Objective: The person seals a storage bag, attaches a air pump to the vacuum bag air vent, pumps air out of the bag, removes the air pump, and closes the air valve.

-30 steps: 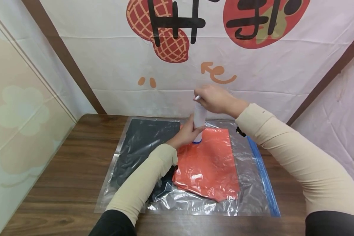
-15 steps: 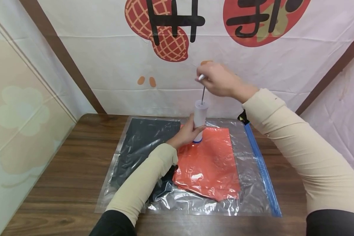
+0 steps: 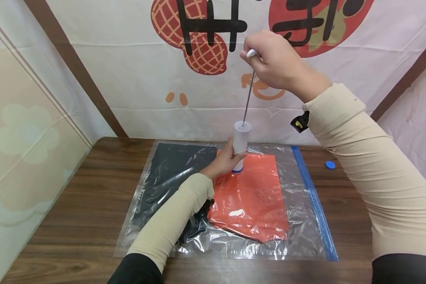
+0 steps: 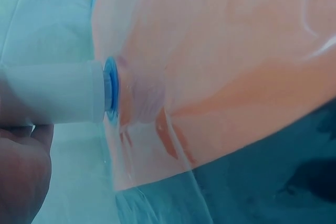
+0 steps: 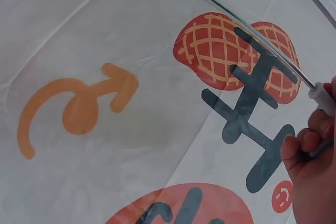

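Observation:
A white hand pump [image 3: 240,139] stands nearly upright on the blue valve [image 3: 237,170] of a clear vacuum storage bag [image 3: 298,205]. My left hand [image 3: 224,161] grips the pump's barrel low down, thumb across its front. In the left wrist view the barrel [image 4: 58,93] meets the blue valve ring [image 4: 111,90]. High above, my right hand [image 3: 273,59] holds the white pump handle [image 3: 252,53], fingers curled round it. The thin metal rod [image 3: 248,96] is drawn far out of the barrel. Inside the bag lie a folded orange garment [image 3: 252,201] and a dark one [image 3: 177,169].
The bag lies on a brown wooden table [image 3: 74,213], its blue zip edge [image 3: 314,201] at the right. A round blue cap [image 3: 329,165] sits on the table beyond that edge. A printed white cloth [image 3: 138,79] hangs behind the table.
My right hand has risen from just above the barrel, pulling the handle up and baring the rod. The blue cap has come into view. My left hand and the barrel stay in place.

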A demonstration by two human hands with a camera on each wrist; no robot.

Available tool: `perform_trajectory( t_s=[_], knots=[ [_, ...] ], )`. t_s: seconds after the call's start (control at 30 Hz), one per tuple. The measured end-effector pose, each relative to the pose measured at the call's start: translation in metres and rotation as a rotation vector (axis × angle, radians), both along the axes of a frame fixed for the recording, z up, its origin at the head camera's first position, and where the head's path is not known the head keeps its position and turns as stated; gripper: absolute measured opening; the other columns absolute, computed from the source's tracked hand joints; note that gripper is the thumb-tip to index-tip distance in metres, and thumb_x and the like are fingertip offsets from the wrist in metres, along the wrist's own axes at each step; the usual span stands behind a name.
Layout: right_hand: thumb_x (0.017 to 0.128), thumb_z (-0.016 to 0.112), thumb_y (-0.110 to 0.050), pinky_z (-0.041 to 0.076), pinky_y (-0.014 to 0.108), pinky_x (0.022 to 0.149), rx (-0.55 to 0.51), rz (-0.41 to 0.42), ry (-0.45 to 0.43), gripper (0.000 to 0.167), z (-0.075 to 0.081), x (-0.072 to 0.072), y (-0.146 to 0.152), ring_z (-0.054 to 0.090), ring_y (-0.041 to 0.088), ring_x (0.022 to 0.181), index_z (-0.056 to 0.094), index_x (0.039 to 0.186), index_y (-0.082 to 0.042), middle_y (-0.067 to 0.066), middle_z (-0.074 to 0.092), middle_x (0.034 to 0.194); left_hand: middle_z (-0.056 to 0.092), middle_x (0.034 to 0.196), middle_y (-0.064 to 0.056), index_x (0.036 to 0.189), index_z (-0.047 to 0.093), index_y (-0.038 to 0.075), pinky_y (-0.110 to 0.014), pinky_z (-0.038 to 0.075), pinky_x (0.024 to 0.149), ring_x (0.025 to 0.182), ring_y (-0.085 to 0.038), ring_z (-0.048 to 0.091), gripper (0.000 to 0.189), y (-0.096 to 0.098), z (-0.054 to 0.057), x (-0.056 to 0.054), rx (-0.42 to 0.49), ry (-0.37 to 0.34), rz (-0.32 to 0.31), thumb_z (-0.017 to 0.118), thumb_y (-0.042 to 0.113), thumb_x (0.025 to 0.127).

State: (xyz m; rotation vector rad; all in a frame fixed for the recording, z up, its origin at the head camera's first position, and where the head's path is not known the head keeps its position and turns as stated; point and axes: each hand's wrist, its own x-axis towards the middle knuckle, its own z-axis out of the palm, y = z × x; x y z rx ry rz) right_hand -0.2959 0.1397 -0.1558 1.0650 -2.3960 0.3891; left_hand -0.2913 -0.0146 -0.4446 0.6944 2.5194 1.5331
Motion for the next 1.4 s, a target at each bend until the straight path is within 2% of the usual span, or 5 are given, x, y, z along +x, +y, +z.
perform_trajectory(
  t_s=[0.17,0.53,0.67,1.03,1.4],
  knots=[
    [0.105,0.053,-0.013,0.044,0.044,0.077,0.104,0.022,-0.052,0.021,-0.021,-0.008,-0.002,0.053,0.032,0.084,0.062,0.095,0.002,0.017,0.063,0.086,0.046,0.144,-0.016,0.158,0.016,0.012,-0.052,0.041,0.11,0.135,-0.031,0.048,0.07,0.0,0.0,0.0,-0.016,0.016,-0.003,0.059,0.029,0.105],
    [0.1,0.063,-0.009,0.056,0.045,0.082,0.289,0.059,-0.167,0.005,-0.113,-0.014,0.0,0.066,0.029,0.093,0.063,0.099,-0.005,0.012,0.068,0.098,0.045,0.144,-0.016,0.157,0.018,0.008,-0.048,0.041,0.111,0.133,-0.03,0.048,0.069,-0.001,-0.002,-0.002,0.01,0.029,-0.024,0.059,0.026,0.105],
    [0.098,0.063,-0.007,0.056,0.045,0.085,0.3,0.067,-0.175,0.002,-0.127,-0.015,0.001,0.065,0.031,0.096,0.062,0.099,-0.005,0.012,0.069,0.1,0.044,0.144,-0.015,0.156,0.018,0.008,-0.047,0.041,0.112,0.131,-0.029,0.049,0.069,-0.001,-0.002,-0.002,0.009,0.033,-0.031,0.059,0.025,0.105],
    [0.102,0.056,-0.007,0.047,0.044,0.077,0.072,0.13,-0.112,0.014,-0.062,-0.017,0.007,0.055,0.031,0.082,0.063,0.092,0.001,0.015,0.063,0.084,0.045,0.145,-0.017,0.159,0.017,0.01,-0.051,0.041,0.111,0.134,-0.032,0.048,0.07,0.0,-0.001,0.001,0.006,0.029,-0.007,0.059,0.027,0.105],
    [0.107,0.051,-0.016,0.035,0.039,0.077,-0.042,0.024,0.038,0.024,-0.001,-0.001,0.007,0.047,0.026,0.086,0.062,0.096,0.002,0.014,0.055,0.082,0.047,0.141,-0.019,0.158,0.016,0.008,-0.053,0.043,0.109,0.13,-0.034,0.051,0.071,-0.001,-0.002,0.001,0.006,0.016,0.0,0.059,0.028,0.105]
  ],
)
